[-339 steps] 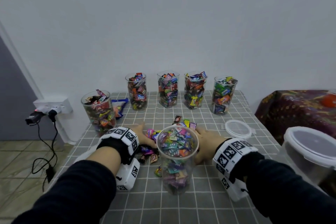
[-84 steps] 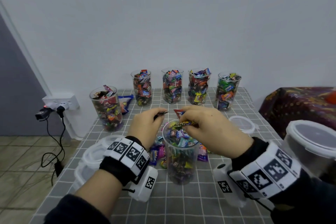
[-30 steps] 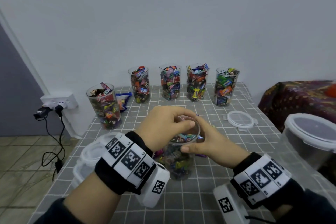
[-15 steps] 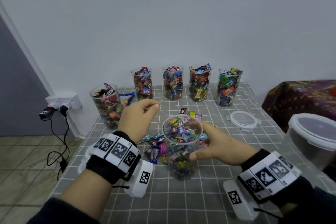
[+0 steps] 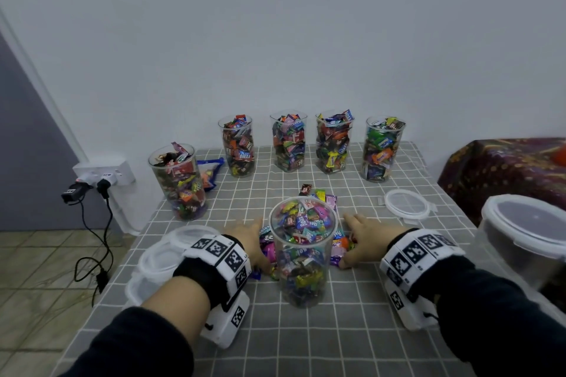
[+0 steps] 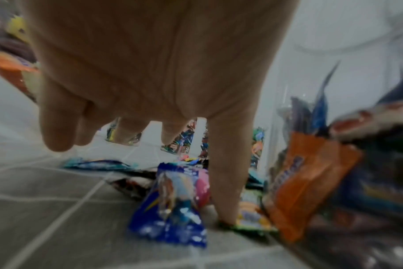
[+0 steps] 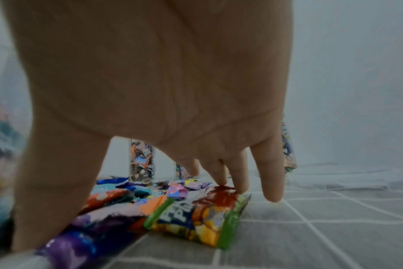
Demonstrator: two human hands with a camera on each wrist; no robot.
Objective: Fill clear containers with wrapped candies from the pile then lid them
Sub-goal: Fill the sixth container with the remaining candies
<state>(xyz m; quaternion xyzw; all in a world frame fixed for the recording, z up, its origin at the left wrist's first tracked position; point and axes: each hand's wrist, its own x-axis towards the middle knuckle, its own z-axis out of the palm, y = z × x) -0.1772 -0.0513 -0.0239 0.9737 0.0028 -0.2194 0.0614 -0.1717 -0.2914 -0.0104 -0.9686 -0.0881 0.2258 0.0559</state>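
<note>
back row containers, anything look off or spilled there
Nothing spilled. All four back-row containers stand upright, packed with candies, but none has a lid. One oddity: a blue candy bag lies partly hidden behind the front-left container.

The tall container (image 5: 303,251) stands between both hands, blocking the pile (image 5: 318,196), while the table (image 5: 306,343) in front is free.

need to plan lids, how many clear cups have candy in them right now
6. Four stand along the back wall, one at back left, one nearest, between both hands. None has a lid.
</note>
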